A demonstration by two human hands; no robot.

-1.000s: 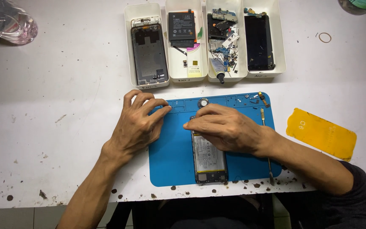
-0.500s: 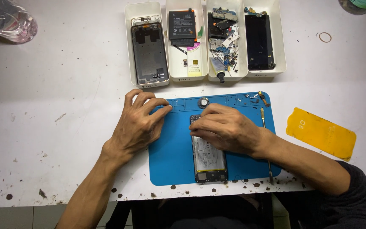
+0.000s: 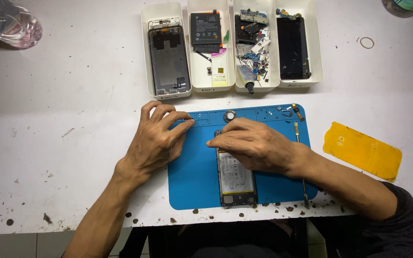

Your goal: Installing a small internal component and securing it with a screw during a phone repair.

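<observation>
1. A worn white table (image 3: pixel 53 157), speckled with dark spots along its near edge, carries a blue work mat (image 3: pixel 192 177) in front of the person.

2. An opened phone (image 3: pixel 236 179) lies lengthwise on the mat, back off and battery showing, its top end under the right hand.

3. The right hand (image 3: pixel 256 145) rests flat over the phone's upper part, fingers stretched left and pressed together at its top corner. Whether the fingertips pinch anything I cannot tell; they look closed down on the phone rather than gripping a tool.

4. Compared with a second ago, that hand has barely shifted: the fingertips have crept slightly along the top edge, and the phone has not moved. The work looks like small, careful fiddling at one spot.

5. The left hand (image 3: pixel 156 141) lies loosely curled on the mat's left edge, holding nothing, fingertips on the mat's upper rim. It sits just as it did before, steadying.

6. A small round part (image 3: pixel 229 115) sits at the top of the mat just beyond the right hand, and a thin tool (image 3: pixel 299 157) lies along the mat's right side.

7. Farther back stand four white trays (image 3: pixel 233 81) with a phone frame (image 3: pixel 169 59), a battery (image 3: pixel 205 29), loose parts and a dark screen (image 3: pixel 292 48). A yellow sheet (image 3: pixel 362 150) lies to the right.
</observation>
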